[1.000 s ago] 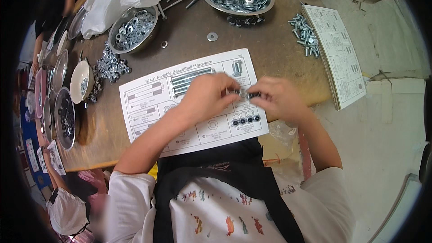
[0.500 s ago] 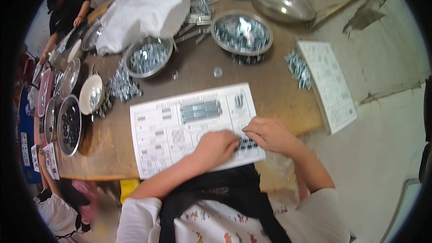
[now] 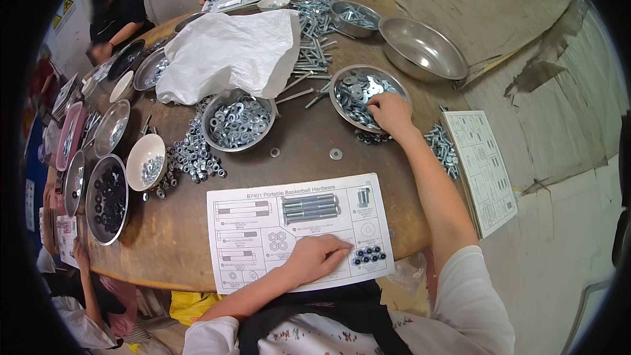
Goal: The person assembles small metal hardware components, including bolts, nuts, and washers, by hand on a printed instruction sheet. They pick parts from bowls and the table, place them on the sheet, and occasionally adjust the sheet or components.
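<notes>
Where right hand (image 3: 389, 113) enters washer bowl (image 3: 342, 82), fingertips hidden.

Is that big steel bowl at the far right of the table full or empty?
Empty: the big steel bowl shows only bare shiny metal inside, unlike the washer bowl the right hand reaches into.

Two printed sheets (image 3: 263, 236) (image 3: 483, 167), two loose washers (image 3: 336, 154) (image 3: 275, 152), one white bag (image 3: 230, 52).

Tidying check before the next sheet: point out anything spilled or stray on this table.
Two loose flat metal washers lie on bare brown tabletop, outside the steel bowls; a heap of silver nuts sprawls uncontained beside the small white bowl.
</notes>
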`<act>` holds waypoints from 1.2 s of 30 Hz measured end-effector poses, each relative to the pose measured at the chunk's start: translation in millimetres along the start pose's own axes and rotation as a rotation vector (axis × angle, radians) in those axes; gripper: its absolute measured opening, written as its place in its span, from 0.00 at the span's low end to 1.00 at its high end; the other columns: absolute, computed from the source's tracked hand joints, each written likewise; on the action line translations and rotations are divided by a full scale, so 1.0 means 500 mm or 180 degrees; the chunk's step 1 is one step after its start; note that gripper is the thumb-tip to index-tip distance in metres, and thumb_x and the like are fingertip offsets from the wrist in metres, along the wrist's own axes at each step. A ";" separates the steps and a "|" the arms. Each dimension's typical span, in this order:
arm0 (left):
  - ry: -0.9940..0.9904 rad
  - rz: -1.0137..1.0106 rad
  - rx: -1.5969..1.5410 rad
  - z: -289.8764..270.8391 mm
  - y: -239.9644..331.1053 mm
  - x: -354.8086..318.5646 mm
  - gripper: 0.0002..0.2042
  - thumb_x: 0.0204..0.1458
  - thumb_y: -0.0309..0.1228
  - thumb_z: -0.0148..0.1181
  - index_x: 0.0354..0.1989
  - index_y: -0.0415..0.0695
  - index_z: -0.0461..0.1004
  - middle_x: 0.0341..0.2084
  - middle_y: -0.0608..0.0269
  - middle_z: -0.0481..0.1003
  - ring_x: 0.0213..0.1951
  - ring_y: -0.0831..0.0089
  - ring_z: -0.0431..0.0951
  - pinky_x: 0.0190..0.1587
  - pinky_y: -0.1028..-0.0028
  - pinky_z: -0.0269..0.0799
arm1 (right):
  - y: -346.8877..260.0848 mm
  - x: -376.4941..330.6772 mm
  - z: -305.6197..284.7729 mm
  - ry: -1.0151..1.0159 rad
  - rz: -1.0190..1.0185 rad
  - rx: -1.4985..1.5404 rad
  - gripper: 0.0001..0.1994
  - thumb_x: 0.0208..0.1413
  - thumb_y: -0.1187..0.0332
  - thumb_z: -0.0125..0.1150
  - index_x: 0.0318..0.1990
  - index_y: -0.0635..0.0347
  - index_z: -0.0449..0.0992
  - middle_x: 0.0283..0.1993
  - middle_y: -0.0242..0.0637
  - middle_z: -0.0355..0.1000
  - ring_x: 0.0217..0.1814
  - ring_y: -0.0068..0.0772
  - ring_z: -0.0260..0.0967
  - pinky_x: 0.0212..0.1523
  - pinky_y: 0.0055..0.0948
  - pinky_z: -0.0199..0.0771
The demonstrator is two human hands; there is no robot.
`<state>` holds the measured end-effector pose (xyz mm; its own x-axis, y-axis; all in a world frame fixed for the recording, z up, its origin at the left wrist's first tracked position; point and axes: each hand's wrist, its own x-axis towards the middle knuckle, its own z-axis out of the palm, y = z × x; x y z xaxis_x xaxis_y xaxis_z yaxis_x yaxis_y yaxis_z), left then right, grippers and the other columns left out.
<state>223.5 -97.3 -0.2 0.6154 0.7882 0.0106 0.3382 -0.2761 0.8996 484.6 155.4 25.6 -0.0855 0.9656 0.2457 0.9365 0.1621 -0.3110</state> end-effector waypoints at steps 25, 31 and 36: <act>0.0393 -0.0562 -0.2128 -0.054 0.028 0.129 0.12 0.63 0.31 0.57 0.50 0.39 0.78 0.37 0.66 0.79 0.33 0.79 0.78 0.37 0.78 0.74 | 0.033 -0.077 -0.068 0.1516 -0.0646 -0.0071 0.06 0.50 0.64 0.65 0.28 0.53 0.83 0.29 0.36 0.77 0.31 0.44 0.76 0.33 0.40 0.74; 0.0898 -0.0582 -0.3061 -0.087 0.091 0.196 0.25 0.64 0.40 0.55 0.66 0.42 0.62 0.55 0.60 0.74 0.52 0.73 0.77 0.51 0.74 0.73 | -0.088 -0.150 -0.134 0.1826 -0.1337 0.0419 0.05 0.44 0.70 0.70 0.30 0.54 0.81 0.30 0.33 0.77 0.29 0.38 0.76 0.28 0.34 0.74; 0.0675 -0.0425 -0.4407 -0.067 0.084 0.208 0.23 0.65 0.39 0.55 0.64 0.42 0.65 0.53 0.62 0.75 0.52 0.74 0.76 0.54 0.74 0.73 | -0.167 -0.298 -0.159 0.1914 -0.1920 0.0291 0.09 0.42 0.74 0.71 0.32 0.55 0.78 0.29 0.30 0.75 0.31 0.34 0.75 0.31 0.31 0.76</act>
<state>277.8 -8.5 53.2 0.4751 0.8662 -0.1548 -0.6570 0.4662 0.5925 446.2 -18.1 87.9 -0.3412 0.4411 0.8301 0.7555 0.6541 -0.0370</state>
